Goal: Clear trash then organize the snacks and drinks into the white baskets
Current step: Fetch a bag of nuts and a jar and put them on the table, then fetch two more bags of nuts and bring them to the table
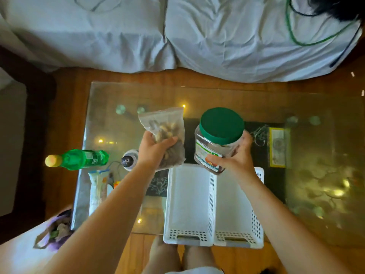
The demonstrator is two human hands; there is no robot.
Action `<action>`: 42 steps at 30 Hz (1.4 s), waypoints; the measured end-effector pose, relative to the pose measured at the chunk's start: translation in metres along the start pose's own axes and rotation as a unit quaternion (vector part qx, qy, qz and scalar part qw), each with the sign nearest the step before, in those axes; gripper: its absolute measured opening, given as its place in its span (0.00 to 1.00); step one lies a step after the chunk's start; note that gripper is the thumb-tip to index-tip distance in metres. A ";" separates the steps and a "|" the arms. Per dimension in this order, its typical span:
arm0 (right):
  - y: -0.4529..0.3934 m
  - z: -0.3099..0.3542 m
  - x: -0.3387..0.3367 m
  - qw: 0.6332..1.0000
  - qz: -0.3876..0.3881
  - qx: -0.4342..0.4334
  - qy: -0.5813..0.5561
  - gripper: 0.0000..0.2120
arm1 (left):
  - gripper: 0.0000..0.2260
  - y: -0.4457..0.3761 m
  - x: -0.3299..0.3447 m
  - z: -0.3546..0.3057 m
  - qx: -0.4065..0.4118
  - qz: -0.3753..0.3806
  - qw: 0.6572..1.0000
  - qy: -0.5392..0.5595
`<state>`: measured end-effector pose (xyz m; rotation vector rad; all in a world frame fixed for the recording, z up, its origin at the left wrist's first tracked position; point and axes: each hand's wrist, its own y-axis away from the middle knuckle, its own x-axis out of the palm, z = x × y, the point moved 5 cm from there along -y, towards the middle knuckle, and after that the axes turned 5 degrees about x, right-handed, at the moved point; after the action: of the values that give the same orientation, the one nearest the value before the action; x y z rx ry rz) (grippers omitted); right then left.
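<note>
Head view, left hand: the left hand (156, 150) is clenched around a clear zip bag of nuts (164, 135), held above the glass table (217, 97) just beyond the left white basket (187, 200).
Head view, right hand: the right hand (235, 159) is wrapped around a green-lidded plastic jar (217, 139), carried over the far end of the right white basket (237, 206).
Baskets: both are seen side by side, touching, with nothing in them.
Left to sort: a green soda bottle (81, 159), a dark-capped bottle (129, 160) and packets (98, 186) are left at the table's left edge.
Trash: a purple bag (57, 230) with scraps is seen at lower left.
Step in hand: snacks are judged to be going into the baskets.
Doing it well: the jar should be lowered upright to the basket floor and the bag laid flat, so room is kept for the bottles.
</note>
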<state>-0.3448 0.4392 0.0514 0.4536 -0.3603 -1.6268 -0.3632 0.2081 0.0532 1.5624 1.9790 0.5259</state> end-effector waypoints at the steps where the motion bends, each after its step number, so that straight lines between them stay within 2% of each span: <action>1: -0.015 -0.009 0.002 1.000 -0.009 -0.005 0.019 0.45 | 0.15 -0.020 0.006 0.008 -0.003 -0.010 1.000 -0.018; 5: -0.058 -0.050 0.005 0.992 -0.021 -0.007 0.121 0.45 | 0.18 -0.077 0.025 0.047 -0.028 -0.029 0.996 -0.080; 12: -0.083 -0.099 0.007 0.987 0.047 0.009 0.150 0.46 | 0.21 -0.120 0.040 0.096 -0.037 -0.009 0.980 -0.194; 20: -0.084 -0.118 0.002 0.989 0.045 0.028 0.137 0.45 | 0.18 -0.135 0.048 0.109 -0.052 0.037 0.942 -0.331; 23: -0.077 -0.126 -0.005 0.988 0.036 0.069 0.137 0.49 | 0.21 -0.132 0.047 0.106 -0.057 0.023 0.951 -0.302; 26: -0.066 -0.124 -0.015 0.985 0.024 0.107 0.131 0.47 | 0.34 -0.121 0.043 0.101 -0.074 0.025 0.953 -0.294; 28: -0.055 -0.118 -0.023 0.985 -0.002 0.131 0.115 0.46 | 0.37 -0.109 0.039 0.093 -0.068 0.026 0.950 -0.304; 30: -0.040 -0.110 -0.031 0.982 -0.022 0.144 0.121 0.41 | 0.33 -0.090 0.036 0.081 -0.040 0.020 0.965 -0.260; 32: -0.023 -0.103 -0.039 0.975 -0.022 0.173 0.139 0.32 | 0.26 -0.062 0.033 0.068 -0.030 0.017 0.988 -0.150; 34: -0.004 -0.100 -0.042 0.963 -0.008 0.235 0.133 0.21 | 0.20 -0.030 0.028 0.063 -0.068 0.026 0.997 -0.026; 36: 0.016 -0.098 -0.039 0.947 0.012 0.289 0.136 0.14 | 0.15 0.005 0.019 0.065 -0.115 0.042 0.992 0.041; 39: 0.043 -0.089 -0.025 0.934 0.041 0.316 0.164 0.12 | 0.10 0.056 -0.007 0.073 -0.128 0.034 0.987 0.087; 42: 0.069 -0.078 -0.002 0.926 0.075 0.323 0.180 0.11 | 0.09 0.108 -0.046 0.093 -0.146 -0.026 0.980 0.135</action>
<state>-0.2468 0.4368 0.0174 1.1764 -0.6354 -1.2128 -0.2150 0.1869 0.0569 1.3096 2.0193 1.0031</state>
